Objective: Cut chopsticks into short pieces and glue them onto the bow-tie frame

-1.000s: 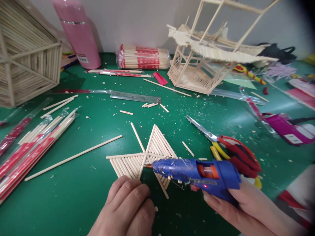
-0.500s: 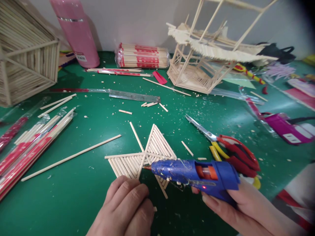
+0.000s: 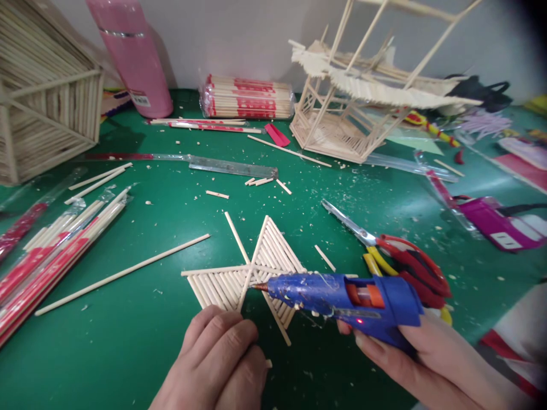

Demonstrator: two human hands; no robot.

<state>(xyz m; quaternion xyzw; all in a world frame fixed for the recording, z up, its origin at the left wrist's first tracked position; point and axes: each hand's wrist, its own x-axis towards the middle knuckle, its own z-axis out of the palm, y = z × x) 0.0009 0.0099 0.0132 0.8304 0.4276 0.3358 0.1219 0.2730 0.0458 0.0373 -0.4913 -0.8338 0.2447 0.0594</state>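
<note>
My right hand (image 3: 384, 347) is wrapped round a blue hot glue gun (image 3: 316, 291), whose small red light is lit. The gun's nozzle points left, close to the crossing of a flat, star-like frame of wooden sticks (image 3: 217, 288). Rows of short sticks fill several of the frame's triangular sections; others are unfilled. My left hand (image 3: 222, 353) rests with curled fingers at the frame's near side, its fingertips hidden. A pale stick end (image 3: 268, 364) shows beside that hand; I cannot tell whether it is held.
Scissors (image 3: 410, 267) with red handles lie to the right, and a single long stick (image 3: 123, 274) to the left. Wrapped chopsticks (image 3: 64, 256) lie at the left. Behind stand a pink bottle (image 3: 132, 57), a chopstick bundle (image 3: 248, 98) and a wooden stick model (image 3: 342, 125).
The glue gun has shifted slightly to the right in my right hand, its nozzle a little away from the earlier spot. My left hand is almost still.
</note>
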